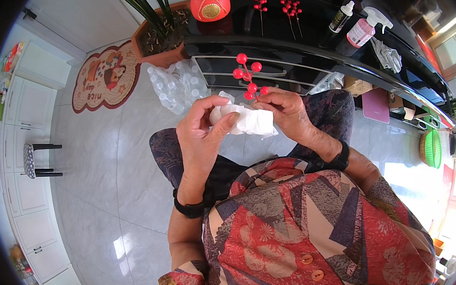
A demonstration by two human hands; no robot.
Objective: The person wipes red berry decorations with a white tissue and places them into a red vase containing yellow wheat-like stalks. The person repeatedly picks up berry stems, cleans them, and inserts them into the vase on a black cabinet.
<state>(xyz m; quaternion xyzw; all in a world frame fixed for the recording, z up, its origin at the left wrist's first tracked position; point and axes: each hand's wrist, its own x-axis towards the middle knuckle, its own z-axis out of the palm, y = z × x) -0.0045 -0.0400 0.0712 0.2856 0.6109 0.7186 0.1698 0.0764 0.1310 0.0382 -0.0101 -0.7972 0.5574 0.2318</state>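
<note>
My left hand (206,128) pinches a crumpled white tissue (252,120) between thumb and fingers. The thumb and fingertips of my right hand (284,110) are closed on the lower end of an artificial red berry sprig (252,88), whose berries point away from me. The tissue's right end lies just below those fingertips. More red berry sprigs (291,8) lie on the black cabinet top (242,32), beside a red pouch-shaped vase (209,4) with a cord bow and a gold medallion.
A pink spray bottle (361,32), a black bottle with a white cap (341,17) and a crumpled grey cloth (387,55) are on the cabinet. A potted plant (161,46) stands at its left end, near a bag of plastic bottles (179,85). A patterned mat (104,78) and a small stool (29,161) are further left.
</note>
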